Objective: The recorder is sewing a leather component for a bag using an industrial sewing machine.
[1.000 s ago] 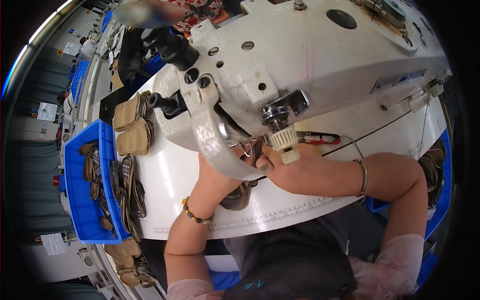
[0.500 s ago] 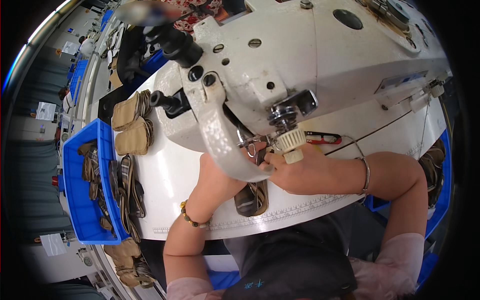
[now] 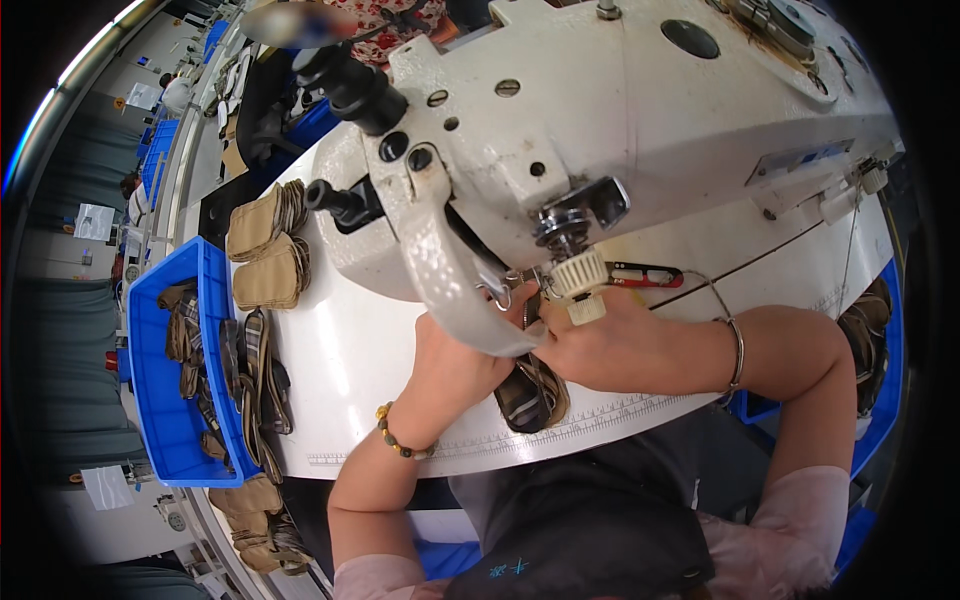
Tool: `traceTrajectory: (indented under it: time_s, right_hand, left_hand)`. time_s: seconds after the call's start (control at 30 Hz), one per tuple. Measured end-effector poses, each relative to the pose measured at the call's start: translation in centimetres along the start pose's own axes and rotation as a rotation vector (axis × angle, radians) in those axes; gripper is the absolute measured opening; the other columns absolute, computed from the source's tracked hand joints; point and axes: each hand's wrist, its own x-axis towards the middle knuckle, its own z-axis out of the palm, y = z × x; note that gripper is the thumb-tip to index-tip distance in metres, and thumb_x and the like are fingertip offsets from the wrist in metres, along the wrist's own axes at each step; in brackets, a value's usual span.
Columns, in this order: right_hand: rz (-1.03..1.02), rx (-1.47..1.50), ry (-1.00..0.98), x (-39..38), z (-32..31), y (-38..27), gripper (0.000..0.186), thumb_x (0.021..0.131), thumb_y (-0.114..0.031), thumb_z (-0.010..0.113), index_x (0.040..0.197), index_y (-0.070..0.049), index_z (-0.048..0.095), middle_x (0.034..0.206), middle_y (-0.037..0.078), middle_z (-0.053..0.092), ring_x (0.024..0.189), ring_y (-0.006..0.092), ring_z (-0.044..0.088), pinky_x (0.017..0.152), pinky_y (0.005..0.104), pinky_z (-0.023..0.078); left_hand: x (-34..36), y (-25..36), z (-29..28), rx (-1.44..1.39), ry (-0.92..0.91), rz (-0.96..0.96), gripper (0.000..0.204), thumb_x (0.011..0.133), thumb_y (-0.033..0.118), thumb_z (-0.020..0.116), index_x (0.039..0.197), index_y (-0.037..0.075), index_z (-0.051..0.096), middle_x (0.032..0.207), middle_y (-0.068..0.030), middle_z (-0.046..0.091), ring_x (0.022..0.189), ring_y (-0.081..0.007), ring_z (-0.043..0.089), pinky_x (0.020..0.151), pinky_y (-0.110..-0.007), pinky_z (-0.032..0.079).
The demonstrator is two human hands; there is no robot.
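A small plaid and tan fabric piece (image 3: 532,398) lies at the front of a white sewing machine (image 3: 590,120), its lower end hanging toward the table's near edge. A dark strip with zipper-like teeth runs from it up to the needle area. My left hand (image 3: 455,362) is on the piece's left side, fingers closed on it near the presser foot and partly hidden by the curved white guard. From the right, my right hand (image 3: 605,345) pinches the same piece, fingertips curled under a cream tension knob (image 3: 580,275).
Red-and-black thread snips (image 3: 645,275) lie behind my right hand. Stacked tan fabric pieces (image 3: 270,270) and plaid strips (image 3: 262,385) sit at the left, beside a blue bin (image 3: 235,400) of similar pieces. Another blue bin (image 3: 880,410) stands at right. A ruler strip (image 3: 590,412) follows the front edge.
The fabric piece has shifted right and turned a little, with its lower end swinging right. My left hand has moved right along with it; my right hand has barely moved.
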Motion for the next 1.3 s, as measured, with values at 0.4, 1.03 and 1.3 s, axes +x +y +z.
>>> traceTrajectory:
  time_s: [0.4, 1.03, 1.3]
  right_hand:
    - [0.013, -0.099, 0.098, 0.3, -0.2, 0.3, 0.018, 0.071, -0.011, 0.066, 0.085, 0.0, 0.064, 0.065, 0.009, 0.063, 0.053, 0.0228, 0.066, 0.046, 0.0356, 0.052]
    - [-0.182, -0.276, -0.112, -2.1, -1.9, -4.9, 0.024, 0.064, -0.02, 0.06, 0.068, 0.003, 0.065, 0.088, 0.038, 0.068, 0.044, 0.0149, 0.053, 0.038, 0.0262, 0.037]
    - [-0.214, -0.364, -0.09, -2.6, -1.4, -5.1, 0.02, 0.066, -0.021, 0.06, 0.059, -0.003, 0.059, 0.085, 0.037, 0.069, 0.042, 0.013, 0.049, 0.038, 0.0244, 0.032]
  left_hand:
    - [-0.3, -1.3, -1.1, 0.208, 0.3, 0.434, 0.032, 0.067, 0.003, 0.07, 0.097, 0.011, 0.073, 0.071, 0.0014, 0.061, 0.062, -0.0175, 0.056, 0.072, -0.034, 0.043]
    - [-2.9, 3.2, -0.7, 0.442, 0.122, 0.23, 0.029, 0.073, 0.017, 0.077, 0.102, 0.014, 0.072, 0.101, 0.0049, 0.064, 0.087, -0.0149, 0.062, 0.104, -0.05, 0.035]
    - [-3.6, 3.7, 0.3, 0.393, -0.029, 0.152, 0.034, 0.07, 0.009, 0.073, 0.104, 0.013, 0.075, 0.089, 0.0037, 0.059, 0.087, -0.0165, 0.056, 0.106, -0.055, 0.03]
